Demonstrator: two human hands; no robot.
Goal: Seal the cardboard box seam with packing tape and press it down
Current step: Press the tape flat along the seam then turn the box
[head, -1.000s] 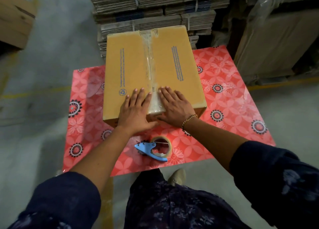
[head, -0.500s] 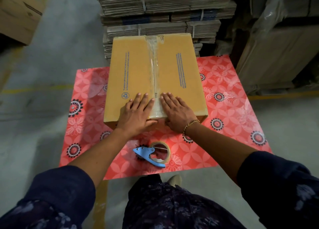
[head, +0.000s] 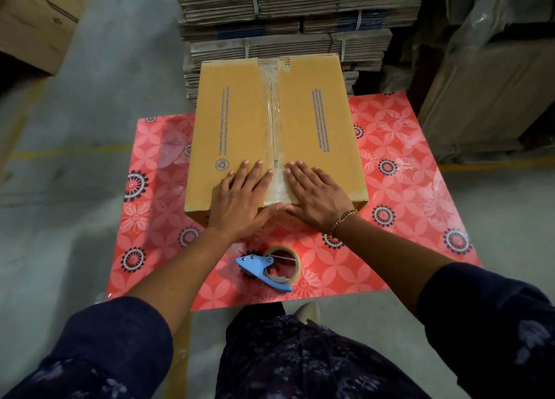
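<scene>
A closed brown cardboard box point(head: 240, 122) sits on a table under a red flowered cloth point(head: 399, 188). Clear packing tape point(head: 272, 110) runs along its centre seam from the far edge to the near edge. My left hand point(head: 240, 197) lies flat on the box top just left of the tape, near the front edge. My right hand point(head: 318, 197), with a gold bracelet at the wrist, lies flat just right of the tape. Both thumbs reach over the near edge. A tape roll in a blue dispenser point(head: 270, 268) rests on the cloth in front of the box.
Bundled stacks of flattened cardboard point(head: 288, 23) rise right behind the table. A brown box point(head: 33, 23) stands at the far left on the concrete floor. Large wrapped cartons point(head: 486, 92) stand at the right. My shoe point(head: 307, 311) shows under the table's near edge.
The camera view has shifted, so the box sits lower in the frame. Both hands stay flat beside the tape at the near end, barely moved.
</scene>
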